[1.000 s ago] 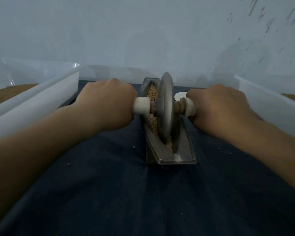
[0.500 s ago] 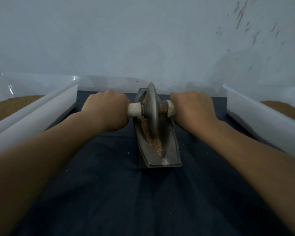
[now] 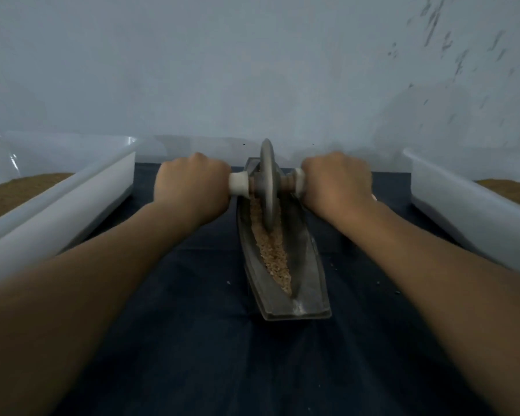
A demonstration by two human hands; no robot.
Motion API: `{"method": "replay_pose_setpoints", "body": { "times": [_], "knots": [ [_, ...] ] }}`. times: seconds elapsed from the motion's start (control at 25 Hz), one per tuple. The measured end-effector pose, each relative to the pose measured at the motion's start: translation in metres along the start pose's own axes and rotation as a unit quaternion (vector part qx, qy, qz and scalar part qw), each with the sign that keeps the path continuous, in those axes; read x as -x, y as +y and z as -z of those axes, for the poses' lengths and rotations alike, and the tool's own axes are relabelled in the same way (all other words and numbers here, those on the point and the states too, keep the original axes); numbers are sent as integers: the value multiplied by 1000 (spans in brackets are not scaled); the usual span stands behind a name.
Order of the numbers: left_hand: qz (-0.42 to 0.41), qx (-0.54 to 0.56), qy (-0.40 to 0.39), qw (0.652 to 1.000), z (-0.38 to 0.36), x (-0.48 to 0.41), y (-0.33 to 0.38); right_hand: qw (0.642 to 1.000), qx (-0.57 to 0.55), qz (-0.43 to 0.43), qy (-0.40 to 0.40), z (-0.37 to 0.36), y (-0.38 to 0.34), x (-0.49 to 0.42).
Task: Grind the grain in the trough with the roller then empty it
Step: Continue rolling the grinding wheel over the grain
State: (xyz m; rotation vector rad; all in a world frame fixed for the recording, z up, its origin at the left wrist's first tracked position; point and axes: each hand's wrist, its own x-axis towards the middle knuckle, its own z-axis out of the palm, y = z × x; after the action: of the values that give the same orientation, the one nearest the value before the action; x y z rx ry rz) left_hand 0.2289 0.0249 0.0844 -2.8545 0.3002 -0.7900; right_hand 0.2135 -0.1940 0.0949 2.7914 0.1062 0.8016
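Roller (image 3: 267, 184) stands on edge at the far end of the trough (image 3: 306, 283) on the desk (image 3: 192, 340); it looks like heavy, stiff metal. My left hand (image 3: 192, 187) and right hand (image 3: 336, 184) each clamp a handle (image 3: 238, 183) end, the sensible hold. Grain (image 3: 275, 259) lies loose nearer me.

Single head-worn view (wide-angle), forward and down, close above the trough (image 3: 311, 283), toward the pale wall (image 3: 222, 70).

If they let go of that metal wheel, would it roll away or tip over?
It would probably roll: the roller is a round disc standing on its thin edge in the curved trough. It might tip sideways too, since only the left hand and right hand on its handles hold it upright. It looks like thick metal, so probably heavy.
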Motion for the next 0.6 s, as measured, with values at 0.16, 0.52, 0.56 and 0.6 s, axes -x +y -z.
{"method": "replay_pose_setpoints", "body": {
  "times": [0.16,0.52,0.56,0.6],
  "knots": [
    [39,60,-25,997,-6,2,-2,1000,9,20,-10,13,-10,-16],
    [-104,-66,84,989,43,53,-7,989,-48,142,-9,29,44,60],
    [-94,-69,73,990,36,48,-5,988,-52,144,-31,22,42,53],
    [-77,-68,65,993,27,41,-3,988,-53,134,-55,11,38,42]
  ]
}}
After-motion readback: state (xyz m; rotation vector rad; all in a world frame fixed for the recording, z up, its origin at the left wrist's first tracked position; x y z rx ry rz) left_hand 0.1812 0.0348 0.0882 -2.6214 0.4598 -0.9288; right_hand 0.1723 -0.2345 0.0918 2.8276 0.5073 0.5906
